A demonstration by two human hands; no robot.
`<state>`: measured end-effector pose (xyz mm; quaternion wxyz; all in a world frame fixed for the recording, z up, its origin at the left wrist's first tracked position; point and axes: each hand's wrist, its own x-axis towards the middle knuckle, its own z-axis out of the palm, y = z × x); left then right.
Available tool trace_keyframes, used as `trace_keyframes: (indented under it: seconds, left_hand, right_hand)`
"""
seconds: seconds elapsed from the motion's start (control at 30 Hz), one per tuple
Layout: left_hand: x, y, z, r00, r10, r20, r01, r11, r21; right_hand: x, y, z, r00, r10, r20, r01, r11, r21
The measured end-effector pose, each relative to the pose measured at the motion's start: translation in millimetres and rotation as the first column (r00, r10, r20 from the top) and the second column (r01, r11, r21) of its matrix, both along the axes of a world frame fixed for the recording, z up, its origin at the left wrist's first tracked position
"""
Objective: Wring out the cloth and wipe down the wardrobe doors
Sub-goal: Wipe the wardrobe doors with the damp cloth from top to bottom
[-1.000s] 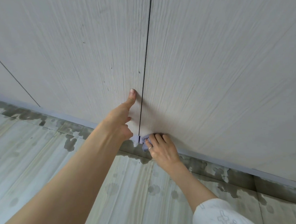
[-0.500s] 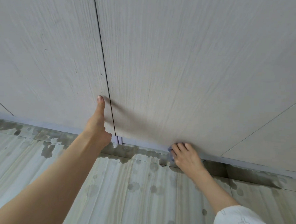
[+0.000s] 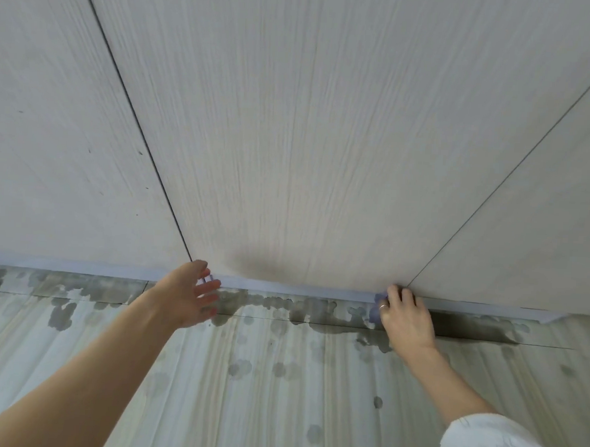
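Wardrobe doors [image 3: 308, 138] fill the upper view: pale wood-grain panels w/ thin dark seams between them, a dull shadow patch low on the middle one. Floor [image 3: 261, 392] below is light striped planks, blotched w/ dark wet marks, heaviest along the base of the doors. Left hand [image 3: 187, 294] hangs just off the bottom edge near the left seam, fingers spread & relaxed, gripping nothing; can't tell if it touches the panel. Right hand [image 3: 406, 318], ring on one finger, fingers curled, presses the cloth [image 3: 378, 304] against the door's bottom edge by the right seam. Only a small purple bit of cloth peeks out at the fingertips. White sleeve [image 3: 500, 446] at lower right.
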<state>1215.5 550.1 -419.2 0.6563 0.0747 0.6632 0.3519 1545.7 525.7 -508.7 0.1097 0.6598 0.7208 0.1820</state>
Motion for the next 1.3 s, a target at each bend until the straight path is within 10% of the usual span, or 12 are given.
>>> trace_keyframes:
  seconds: [0.17, 0.27, 0.37, 0.73, 0.93, 1.07, 1.17, 1.3]
  left_hand:
    - [3, -12, 12, 0.96, -0.263, -0.1, 0.27, 0.961, 0.067]
    - [-6, -22, 19, 0.878, -0.422, -0.224, 0.452, 0.886, 0.101]
    - [-20, -31, 27, 0.75, -0.561, -0.349, 0.632, 0.763, 0.132]
    - [-86, -46, 69, 0.851, -0.383, -0.358, 0.506, 0.781, 0.367]
    - [-95, -33, 87, 0.942, -0.222, -0.251, 0.328, 0.768, 0.55]
    - [-112, -22, 98, 0.997, 0.019, -0.069, 0.028, 0.784, 0.621]
    - [-133, -10, 104, 0.936, 0.352, 0.012, -0.29, 0.752, 0.592]
    - [-158, 2, 109, 0.873, 0.485, 0.057, -0.423, 0.692, 0.585]
  right_hand:
    - [-45, -6, 21, 0.885, -0.334, -0.326, 0.184, 0.892, -0.413]
    - [-85, -2, 33, 0.285, -0.632, -0.72, 0.013, 0.754, -0.657]
    - [-130, -1, 53, -0.224, -0.766, -0.603, -0.35, 0.64, -0.684]
    - [-240, -4, 114, -0.439, -0.7, -0.563, -0.539, 0.707, -0.458]
    - [-267, 1, 152, -0.419, -0.58, -0.698, -0.486, 0.793, -0.367]
    - [-283, 21, 192, 0.229, 0.253, -0.94, -0.262, 0.946, 0.191]
    - [-291, 47, 234, 0.45, 0.817, -0.36, -0.417, 0.549, 0.724]
    - [-312, 86, 293, 0.491, 0.866, 0.097, -0.452, 0.158, 0.878]
